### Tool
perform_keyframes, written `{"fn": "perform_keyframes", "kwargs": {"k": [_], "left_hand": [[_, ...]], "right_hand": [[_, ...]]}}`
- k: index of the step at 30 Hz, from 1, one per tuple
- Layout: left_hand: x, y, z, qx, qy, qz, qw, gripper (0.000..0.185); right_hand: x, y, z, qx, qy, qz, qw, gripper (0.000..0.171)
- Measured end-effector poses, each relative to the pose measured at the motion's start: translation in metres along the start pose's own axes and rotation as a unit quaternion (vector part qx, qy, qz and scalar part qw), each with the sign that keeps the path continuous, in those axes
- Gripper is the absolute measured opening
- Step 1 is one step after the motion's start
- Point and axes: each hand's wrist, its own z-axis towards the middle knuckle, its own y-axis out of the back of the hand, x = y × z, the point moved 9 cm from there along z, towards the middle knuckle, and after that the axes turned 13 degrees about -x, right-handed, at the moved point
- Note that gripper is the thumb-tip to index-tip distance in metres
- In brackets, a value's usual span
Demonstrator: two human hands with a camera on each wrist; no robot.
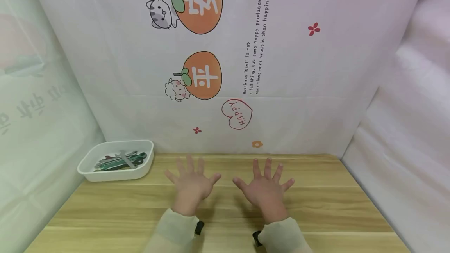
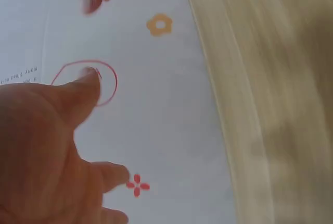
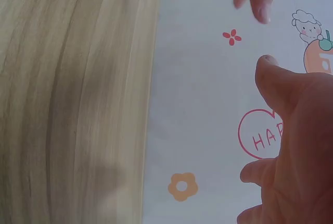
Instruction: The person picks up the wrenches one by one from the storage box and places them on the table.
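Holding both palms down above the wooden table (image 1: 316, 206), we keep our left hand (image 1: 191, 184) and right hand (image 1: 266, 190) side by side near the middle of the tabletop, thumbs pointing toward each other with a gap between them. Our left hand is spread wide, fingers straight and fanned, gripping nothing; our right hand is just as wide, fingers splayed, also gripping nothing. We cannot tell from the head view whether the palms touch the wood or hover just over it.

Well apart from our left hand, at the far left corner of the table, sits a white tray (image 1: 116, 175) pushed near the backdrop. Inside it lies a small pile of tools (image 1: 119, 160), grey and green, too small for us to name one by one.

Our wrist views look past the thumbs at the printed cloth backdrop (image 1: 299, 89) where it meets the table edge. From the left wrist we see our thumb (image 2: 78, 96) over a red heart outline (image 2: 112, 86), with an orange flower (image 2: 158, 24) nearby. From the right wrist the heart (image 3: 255, 135) reads "HAP", partly behind our hand, and the orange flower (image 3: 182, 186) sits just beside the wood
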Motion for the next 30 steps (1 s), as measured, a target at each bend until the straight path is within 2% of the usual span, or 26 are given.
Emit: {"fn": "perform_keyframes", "kwargs": {"k": [5,10,13,18,23,27,30], "left_hand": [[0.033,0.02,0.023,-0.064,-0.002,-0.01,0.9979,0.109],[0.085,0.046,0.035,-0.087,0.01,-0.014,0.9961,0.118],[0.118,0.056,0.041,-0.095,0.012,-0.024,0.9952,0.12],[0.176,0.062,0.051,-0.112,0.017,-0.059,0.9918,0.126],[0.231,0.066,0.057,-0.125,0.053,-0.097,0.986,0.133],[0.269,0.064,0.059,-0.134,0.084,-0.144,0.9768,0.133],[0.293,0.056,0.058,-0.123,0.118,-0.207,0.9634,0.129]], "right_hand": [[-0.002,-0.001,0.001,0.002,-0.001,0.001,1.0,0.116],[-0.004,-0.002,0.001,0.006,-0.001,0.004,1.0,0.118],[-0.004,-0.003,0.002,0.008,0.001,0.005,1.0,0.118],[-0.003,-0.002,0.0,0.01,0.001,0.007,1.0,0.118],[-0.005,-0.004,0.0,0.011,0.0,0.003,1.0,0.118],[-0.004,-0.005,0.0,0.011,0.001,0.004,1.0,0.117],[-0.004,-0.005,-0.001,0.013,0.002,0.006,1.0,0.117]]}}
